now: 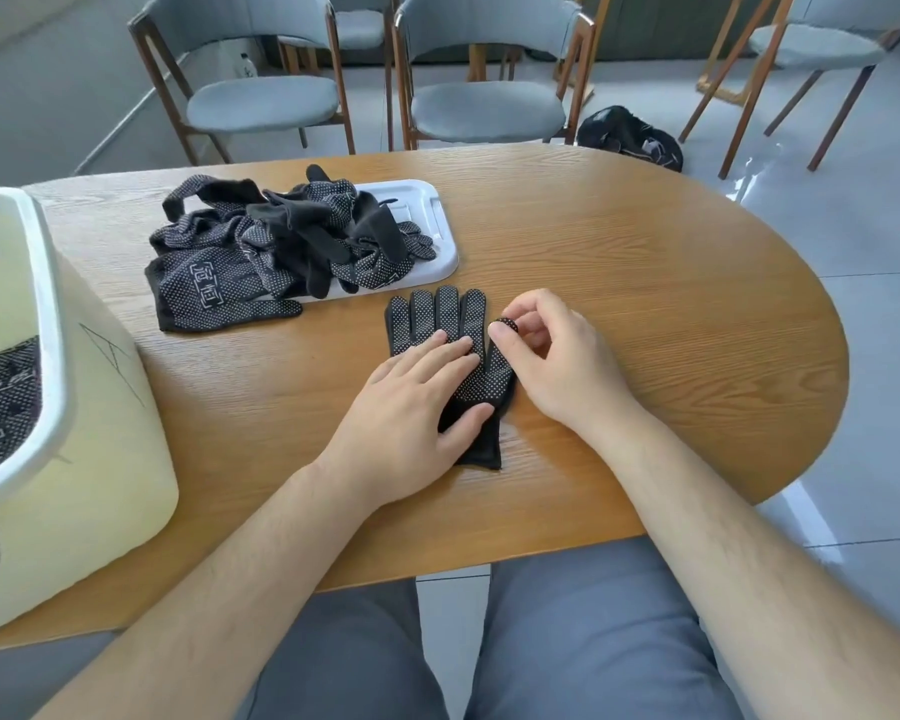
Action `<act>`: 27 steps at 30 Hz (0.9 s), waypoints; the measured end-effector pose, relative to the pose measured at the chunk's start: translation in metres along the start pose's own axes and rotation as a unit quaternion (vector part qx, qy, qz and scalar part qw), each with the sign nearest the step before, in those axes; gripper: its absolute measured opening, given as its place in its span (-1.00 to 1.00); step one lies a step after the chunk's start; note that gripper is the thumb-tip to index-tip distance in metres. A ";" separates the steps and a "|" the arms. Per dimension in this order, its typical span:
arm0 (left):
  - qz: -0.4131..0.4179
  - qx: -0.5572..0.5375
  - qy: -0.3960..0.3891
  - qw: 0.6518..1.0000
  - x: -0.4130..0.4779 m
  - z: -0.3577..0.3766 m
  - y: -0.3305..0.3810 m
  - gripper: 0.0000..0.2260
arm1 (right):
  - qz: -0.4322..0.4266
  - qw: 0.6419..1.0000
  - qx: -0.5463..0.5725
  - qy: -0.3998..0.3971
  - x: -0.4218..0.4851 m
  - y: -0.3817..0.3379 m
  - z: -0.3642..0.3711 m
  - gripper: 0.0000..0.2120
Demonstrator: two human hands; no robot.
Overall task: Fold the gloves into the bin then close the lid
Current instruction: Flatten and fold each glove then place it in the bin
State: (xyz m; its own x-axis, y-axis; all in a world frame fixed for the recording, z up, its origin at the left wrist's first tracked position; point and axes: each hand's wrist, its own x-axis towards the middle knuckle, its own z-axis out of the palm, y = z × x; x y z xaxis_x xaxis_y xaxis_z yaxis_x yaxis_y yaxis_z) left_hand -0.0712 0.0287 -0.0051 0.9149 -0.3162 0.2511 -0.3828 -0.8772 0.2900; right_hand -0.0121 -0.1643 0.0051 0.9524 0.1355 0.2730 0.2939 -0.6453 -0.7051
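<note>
Because the frame crops it, bin: only the right wall and rim show, at the table's left end; dotted fabric inside, count unclear.
glove: black with white dots, flat on the table just in front of the tray, fingers pointing away; palm mostly covered by a hand, cuff toward the person.
glove pile: tangled on the white tray, spilling off its left side; number can't tell.
floor bundle: dark, beyond the far edge, unidentifiable.
table: oval, wood grain.
room: grey tile floor, grey-cushioned wooden chairs.
left hand: flat on the glove, fingers straight and together, pressing.
right hand: thumb and forefinger pinch the glove's thumb tip; other fingers curled.
</note>
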 end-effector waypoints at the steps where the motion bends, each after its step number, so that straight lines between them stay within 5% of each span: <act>1: -0.001 -0.003 0.001 1.000 0.000 0.000 0.000 -0.45 | 0.007 1.000 0.008 -0.004 0.001 -0.001 0.000 -0.84; 14: 0.027 -0.015 0.016 0.999 -0.001 -0.001 0.000 -0.55 | 0.047 0.996 0.073 -0.016 0.006 0.004 0.000 -0.78; 21: 0.029 0.015 -0.066 0.997 0.001 -0.002 0.003 -0.44 | 0.047 0.999 0.003 0.014 0.022 0.005 0.008 -0.87; 27: 0.024 0.011 -0.064 0.998 0.001 -0.003 0.003 -0.45 | 0.041 0.994 -0.095 -0.045 0.060 -0.001 0.019 -0.72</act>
State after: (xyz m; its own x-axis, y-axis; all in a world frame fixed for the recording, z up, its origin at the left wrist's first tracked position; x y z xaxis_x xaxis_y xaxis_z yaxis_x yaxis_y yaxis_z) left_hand -0.0713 0.0270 -0.0010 0.9049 -0.4005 0.1441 -0.4252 -0.8668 0.2605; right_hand 0.0460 -0.1415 0.0100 0.9786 0.1368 0.1540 0.2018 -0.7863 -0.5839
